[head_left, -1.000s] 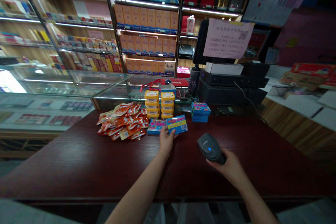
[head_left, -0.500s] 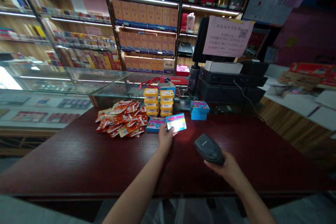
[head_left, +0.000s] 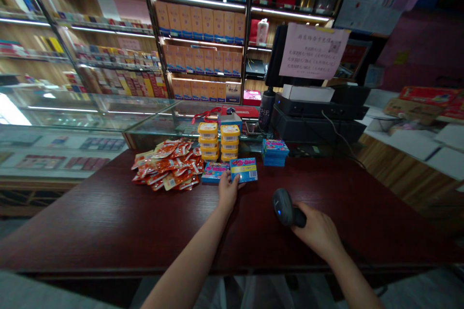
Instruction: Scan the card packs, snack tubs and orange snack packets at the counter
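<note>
My left hand (head_left: 227, 190) grips a small blue packet (head_left: 244, 170) by its near left corner, tilted up above the dark red counter (head_left: 108, 222). More blue packets (head_left: 214, 172) lie flat just left of it. My right hand (head_left: 317, 231) is wrapped round the handle of a black barcode scanner (head_left: 284, 206), whose head points left toward the held packet and shows a small blue light. A stack of blue packets (head_left: 275, 152) stands behind the scanner.
A heap of orange-red snack sachets (head_left: 166, 170) lies at the left. Two stacks of yellow tubs (head_left: 219, 141) stand behind the packets. A black register with monitor and paper notice (head_left: 314, 106) sits at the back right; glass display cases (head_left: 90, 120) and lit shelves stand beyond.
The scanner has turned in my right hand, its head now lower and pointing left. The bright scan light on the held packet half a second ago is gone; the packet barely moved.
</note>
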Motion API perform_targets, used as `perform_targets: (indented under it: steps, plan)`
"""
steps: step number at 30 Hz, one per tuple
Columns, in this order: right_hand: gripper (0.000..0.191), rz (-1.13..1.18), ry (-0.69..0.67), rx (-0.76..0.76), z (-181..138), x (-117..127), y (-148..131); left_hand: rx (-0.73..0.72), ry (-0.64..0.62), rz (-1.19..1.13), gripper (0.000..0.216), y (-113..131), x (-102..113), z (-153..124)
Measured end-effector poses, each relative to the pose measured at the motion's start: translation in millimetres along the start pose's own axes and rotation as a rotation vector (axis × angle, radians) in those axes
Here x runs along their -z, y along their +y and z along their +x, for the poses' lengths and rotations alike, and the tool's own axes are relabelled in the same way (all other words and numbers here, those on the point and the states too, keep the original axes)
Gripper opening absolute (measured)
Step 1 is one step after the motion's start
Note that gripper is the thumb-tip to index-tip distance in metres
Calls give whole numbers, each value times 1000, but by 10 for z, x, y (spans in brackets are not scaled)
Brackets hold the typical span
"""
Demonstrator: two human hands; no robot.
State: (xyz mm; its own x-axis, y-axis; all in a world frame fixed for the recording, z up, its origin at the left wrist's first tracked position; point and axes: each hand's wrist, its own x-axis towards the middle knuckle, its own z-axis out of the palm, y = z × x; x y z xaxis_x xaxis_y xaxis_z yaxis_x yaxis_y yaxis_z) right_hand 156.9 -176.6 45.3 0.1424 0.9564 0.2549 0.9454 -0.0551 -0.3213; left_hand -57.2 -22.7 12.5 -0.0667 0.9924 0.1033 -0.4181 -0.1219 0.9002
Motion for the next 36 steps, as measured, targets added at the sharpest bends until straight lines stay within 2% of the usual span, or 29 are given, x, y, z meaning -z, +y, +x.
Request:
perform_targets:
  steps: [8, 13, 17, 20, 24, 27, 31, 34, 36]
  plan:
    - [37, -85, 166, 162, 0, -315, 219, -35, 6, 29, 51, 56, -18, -1]
    - [39, -30, 228, 174, -4, -402, 254, -244, -50, 205, 39, 188, -172, 126]
    - [45, -1, 217, 165, 16, -425, 268, -516, -69, 533, 21, 395, -457, 351]
    - [47, 15, 181, 142, 21, -410, 255, -659, -108, 861, 17, 577, -735, 546]
    - [46, 5, 155, 99, 13, -376, 218, -876, -319, 1289, 17, 710, -1114, 749]
    - [48, 7, 153, 89, 10, -373, 212, -993, -493, 1469, 14, 651, -1354, 819]
    - [51, 27, 153, 96, 13, -400, 238, -989, -566, 1464, 15, 431, -1536, 830]
    - [49, 34, 165, 103, 13, -417, 252, -906, -572, 1369, 5, 290, -1523, 821]
    - [48, 23, 164, 97, 13, -419, 252, -865, -529, 1320, 15, 235, -1449, 824]
